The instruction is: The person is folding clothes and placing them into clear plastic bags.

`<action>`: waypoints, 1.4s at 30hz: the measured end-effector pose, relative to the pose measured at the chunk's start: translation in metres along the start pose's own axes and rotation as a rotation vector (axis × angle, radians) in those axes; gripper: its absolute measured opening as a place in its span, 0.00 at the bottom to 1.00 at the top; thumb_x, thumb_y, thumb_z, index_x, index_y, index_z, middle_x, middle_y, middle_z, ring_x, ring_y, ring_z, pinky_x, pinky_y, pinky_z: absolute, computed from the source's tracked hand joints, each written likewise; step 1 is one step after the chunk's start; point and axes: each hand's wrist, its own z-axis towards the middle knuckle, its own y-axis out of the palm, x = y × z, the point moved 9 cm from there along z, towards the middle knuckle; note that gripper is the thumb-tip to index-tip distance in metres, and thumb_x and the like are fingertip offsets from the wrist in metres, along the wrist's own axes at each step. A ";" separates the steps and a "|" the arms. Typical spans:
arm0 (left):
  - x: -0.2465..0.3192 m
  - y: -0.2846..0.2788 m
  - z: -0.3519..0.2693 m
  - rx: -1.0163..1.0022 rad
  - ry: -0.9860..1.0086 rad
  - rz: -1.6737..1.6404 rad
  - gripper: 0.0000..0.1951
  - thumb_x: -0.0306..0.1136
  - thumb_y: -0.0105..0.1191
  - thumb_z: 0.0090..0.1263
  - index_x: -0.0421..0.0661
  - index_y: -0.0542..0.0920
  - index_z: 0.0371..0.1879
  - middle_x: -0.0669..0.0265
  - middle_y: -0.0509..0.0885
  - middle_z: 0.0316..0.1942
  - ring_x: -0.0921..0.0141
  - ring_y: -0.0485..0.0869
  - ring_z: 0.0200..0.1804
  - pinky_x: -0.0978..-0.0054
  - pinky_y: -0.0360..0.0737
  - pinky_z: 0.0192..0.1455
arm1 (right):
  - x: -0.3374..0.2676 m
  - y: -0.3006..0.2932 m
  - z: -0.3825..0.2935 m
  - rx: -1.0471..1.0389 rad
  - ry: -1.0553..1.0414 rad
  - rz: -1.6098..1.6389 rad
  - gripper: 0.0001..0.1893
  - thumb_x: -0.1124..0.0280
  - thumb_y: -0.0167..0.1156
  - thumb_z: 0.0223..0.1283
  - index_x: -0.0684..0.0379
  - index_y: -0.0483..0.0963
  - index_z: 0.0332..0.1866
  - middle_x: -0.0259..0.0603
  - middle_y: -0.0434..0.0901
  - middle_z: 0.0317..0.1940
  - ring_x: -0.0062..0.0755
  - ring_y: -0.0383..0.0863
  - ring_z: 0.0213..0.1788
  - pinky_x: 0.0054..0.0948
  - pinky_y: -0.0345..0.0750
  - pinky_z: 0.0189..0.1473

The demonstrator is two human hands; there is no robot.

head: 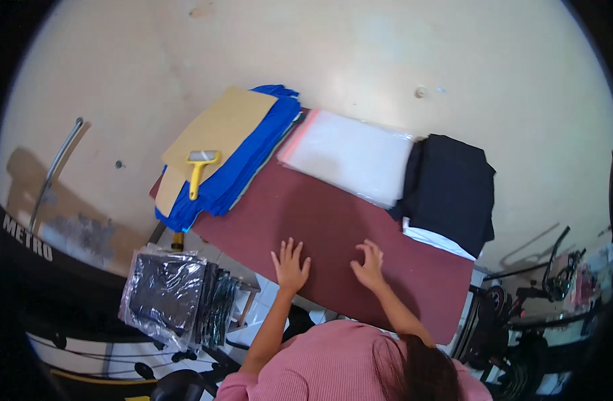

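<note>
My left hand (291, 266) is at the near edge of a dark red tabletop (326, 220), fingers spread and nothing in it. To its right my right hand (369, 264) hovers over or rests on the same surface, fingers bent and apart, also holding nothing. Beyond the hands lies a stack of clear plastic bags (351, 155) with a pinkish strip along one end. Dark folded garments (452, 193) are piled to the right, a white piece showing underneath. On the left, blue folded fabric (236, 175) carries brown card sheets (221, 125) and a yellow-handled lint roller (197, 175).
A stack of dark items in clear plastic packaging (166, 290) stands at the lower left, beside the table. A pale wall (311, 55) rises behind the table. At the right is a dark wheeled frame (497, 321). A bent metal bar (53, 170) stands against the left wall.
</note>
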 end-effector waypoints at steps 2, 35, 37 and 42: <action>0.003 0.000 0.000 0.006 0.013 0.030 0.25 0.44 0.45 0.62 0.50 0.65 0.58 0.60 0.57 0.64 0.59 0.50 0.68 0.48 0.39 0.66 | 0.012 -0.050 0.016 0.179 -0.047 -0.092 0.27 0.70 0.59 0.37 0.57 0.64 0.50 0.46 0.55 0.61 0.48 0.52 0.63 0.48 0.50 0.61; -0.028 -0.007 0.060 -0.444 0.217 -0.324 0.23 0.43 0.55 0.56 0.48 0.71 0.49 0.56 0.65 0.53 0.56 0.61 0.57 0.58 0.54 0.60 | 0.134 -0.276 -0.014 0.911 0.888 -0.526 0.17 0.58 0.58 0.52 0.58 0.70 0.42 0.49 0.71 0.44 0.50 0.70 0.49 0.42 0.70 0.47; -0.027 -0.006 0.070 -0.490 0.252 -0.411 0.22 0.39 0.55 0.57 0.45 0.71 0.49 0.56 0.65 0.51 0.59 0.65 0.54 0.60 0.61 0.56 | 0.121 -0.266 -0.021 0.951 0.879 -0.442 0.18 0.61 0.61 0.49 0.59 0.70 0.43 0.51 0.73 0.39 0.50 0.73 0.45 0.42 0.72 0.45; -0.014 0.002 0.086 -0.608 0.224 -0.826 0.22 0.32 0.55 0.58 0.40 0.67 0.51 0.55 0.66 0.50 0.62 0.69 0.50 0.65 0.69 0.50 | 0.096 -0.154 -0.036 1.070 0.687 0.347 0.20 0.68 0.64 0.45 0.66 0.66 0.40 0.44 0.74 0.35 0.34 0.74 0.38 0.32 0.71 0.40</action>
